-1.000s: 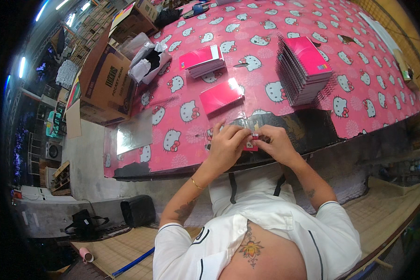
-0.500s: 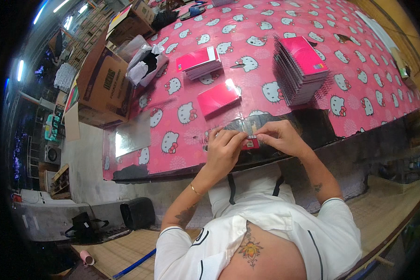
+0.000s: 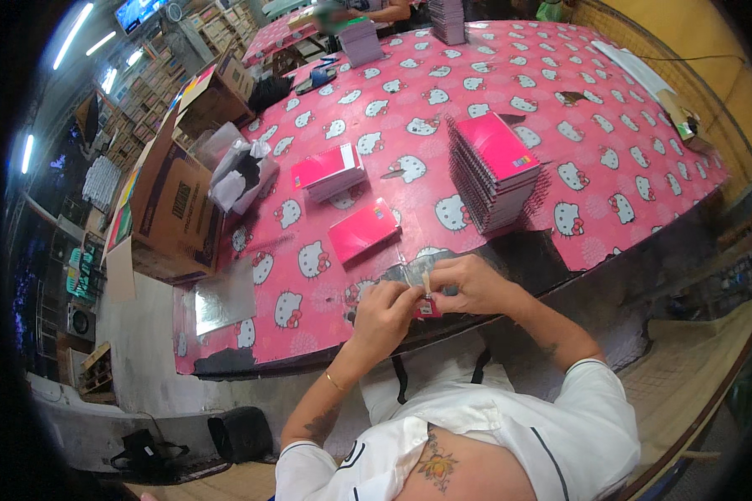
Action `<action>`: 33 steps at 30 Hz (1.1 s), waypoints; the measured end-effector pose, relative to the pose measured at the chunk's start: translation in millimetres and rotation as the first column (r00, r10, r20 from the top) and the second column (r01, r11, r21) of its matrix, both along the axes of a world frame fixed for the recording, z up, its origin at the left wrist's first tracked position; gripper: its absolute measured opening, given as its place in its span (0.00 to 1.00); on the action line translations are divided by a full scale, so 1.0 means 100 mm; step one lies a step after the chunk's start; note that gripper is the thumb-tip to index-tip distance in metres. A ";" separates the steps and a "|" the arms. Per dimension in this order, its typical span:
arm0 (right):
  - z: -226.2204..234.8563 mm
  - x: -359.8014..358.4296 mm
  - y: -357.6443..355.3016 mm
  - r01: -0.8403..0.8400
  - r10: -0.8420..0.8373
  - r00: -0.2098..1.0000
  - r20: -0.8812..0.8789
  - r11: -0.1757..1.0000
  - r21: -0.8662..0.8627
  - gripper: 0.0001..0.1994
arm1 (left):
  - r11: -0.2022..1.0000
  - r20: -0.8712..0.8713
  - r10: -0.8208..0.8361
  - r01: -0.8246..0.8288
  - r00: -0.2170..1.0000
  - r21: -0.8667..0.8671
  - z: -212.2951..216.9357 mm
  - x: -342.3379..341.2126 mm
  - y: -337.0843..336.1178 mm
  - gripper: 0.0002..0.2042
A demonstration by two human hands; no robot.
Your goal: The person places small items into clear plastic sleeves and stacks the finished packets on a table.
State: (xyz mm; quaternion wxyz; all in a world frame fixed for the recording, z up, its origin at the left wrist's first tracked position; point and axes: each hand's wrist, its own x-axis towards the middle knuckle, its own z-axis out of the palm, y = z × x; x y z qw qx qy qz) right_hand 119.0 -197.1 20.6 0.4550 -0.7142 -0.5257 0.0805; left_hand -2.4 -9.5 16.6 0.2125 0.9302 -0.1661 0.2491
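A small red piece with white markings is between my hands at the table's near edge. My left hand is closed, its fingertips gripping the piece's left side. My right hand makes a pinch at the piece's upper right, thumb bent toward the forefinger; whatever lies between those fingertips is too small to make out. A pale narrow strip shows beside the right fingertips. Just beyond the hands, a pink spiral notebook lies flat. Farther off is a short stack of pink notebooks.
To the right stands a tall stack of spiral notebooks. Cardboard boxes and a crumpled plastic bag are at the left. A pink patterned cover spreads over the table, with a black patch near its edge. Another person sits far back.
My view has tilted up, bringing the far table and another person into sight. The right fingers have shifted slightly at the small red piece; both hands stay at the table edge.
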 end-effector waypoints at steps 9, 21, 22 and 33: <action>0.80 -0.25 -0.20 0.385 -0.438 0.895 0.082 0.854 0.350 0.29 | 0.877 -0.094 0.103 -0.135 0.990 -0.462 1.04 0.42 -0.37 0.11; 1.45 0.87 -0.59 0.386 0.359 0.590 -0.723 0.661 0.644 0.25 | 0.810 0.284 -0.174 0.301 0.943 -0.503 1.59 2.10 -0.79 0.18; 1.51 1.00 -0.59 0.346 0.241 0.667 -0.705 0.738 0.580 0.25 | 0.841 0.260 -0.148 0.259 0.954 -0.475 1.60 2.22 -0.70 0.18; 0.59 1.69 -0.78 0.762 -0.755 0.623 0.206 0.645 0.058 0.24 | 0.984 0.242 0.098 -0.059 0.965 -0.166 0.67 2.71 -0.67 0.17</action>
